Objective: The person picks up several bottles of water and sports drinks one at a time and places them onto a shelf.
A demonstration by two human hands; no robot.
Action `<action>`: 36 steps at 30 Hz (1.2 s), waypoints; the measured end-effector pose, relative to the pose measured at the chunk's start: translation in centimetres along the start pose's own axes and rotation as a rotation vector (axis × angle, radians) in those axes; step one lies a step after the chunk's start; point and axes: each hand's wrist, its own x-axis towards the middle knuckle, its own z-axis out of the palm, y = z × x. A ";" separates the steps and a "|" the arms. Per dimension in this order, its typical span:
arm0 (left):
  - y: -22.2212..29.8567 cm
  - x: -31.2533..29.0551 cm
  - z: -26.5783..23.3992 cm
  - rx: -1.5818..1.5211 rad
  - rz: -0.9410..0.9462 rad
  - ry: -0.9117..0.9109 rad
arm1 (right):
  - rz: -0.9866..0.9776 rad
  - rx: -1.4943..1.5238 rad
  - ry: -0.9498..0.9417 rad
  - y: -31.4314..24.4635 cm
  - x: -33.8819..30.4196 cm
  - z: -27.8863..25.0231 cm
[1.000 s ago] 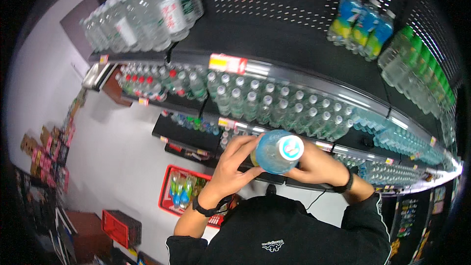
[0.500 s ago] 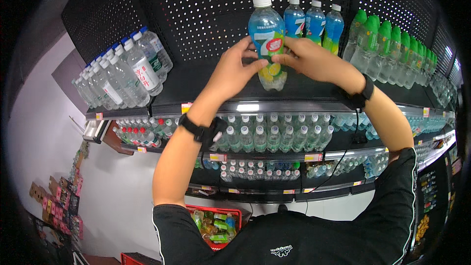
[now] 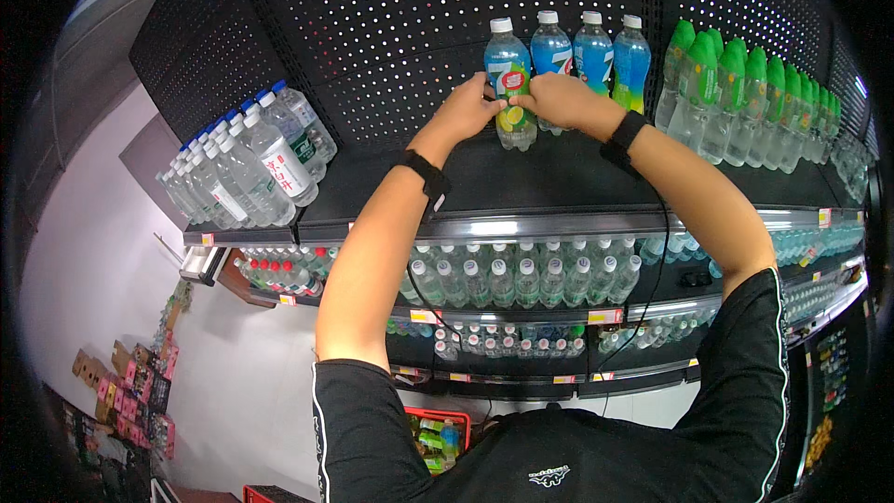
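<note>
A clear soda bottle (image 3: pixel 508 121) with a white cap and a blue-green label showing lemons stands upright toward the back of the top shelf (image 3: pixel 400 182). From its left side, my left hand (image 3: pixel 466 110) grips it with the thumb across the front. My right hand (image 3: pixel 562 101) holds it from the right, thumb also on the front; the other fingers are partly hidden. Matching soda bottles (image 3: pixel 593 54) stand in a row just right of it, their lower parts partly covered by my right hand and forearm.
Water bottles (image 3: pixel 251 163) with blue and white caps stand on the left of the shelf. Green-capped bottles (image 3: pixel 717 98) line the right. A perforated black panel (image 3: pixel 391 37) rises behind. Lower shelves hold rows of bottles (image 3: pixel 526 284). A red basket (image 3: pixel 466 421) with packed drinks sits below.
My hands have moved the soda bottle farther back on the shelf, level with the matching row. Both hands keep their hold. The whole view has shifted slightly.
</note>
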 end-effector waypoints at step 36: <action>4.8 -50.6 8.1 -0.398 -0.941 0.394 | -0.211 1.038 -0.986 -20.6 -25.6 23.7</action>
